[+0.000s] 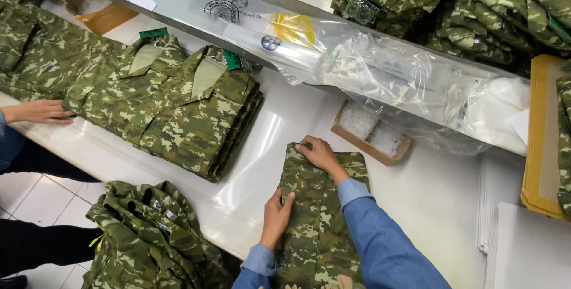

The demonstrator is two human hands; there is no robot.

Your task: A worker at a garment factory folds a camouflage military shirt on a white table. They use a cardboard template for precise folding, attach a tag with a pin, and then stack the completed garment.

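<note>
You pressed the half-folded camouflage shirt [318,217]: left hand [276,214] fingers together on its edge, right hand [319,154] pinching the top; bagging remained.

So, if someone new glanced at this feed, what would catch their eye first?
Probably the camouflage everywhere: a neat stack of folded shirts at centre left on the white table, and loose heaps at bottom left and top right. Then both hands on a folded camouflage garment at bottom centre, left hand on its edge, right hand at its top. Clear plastic bags lie behind.
</note>
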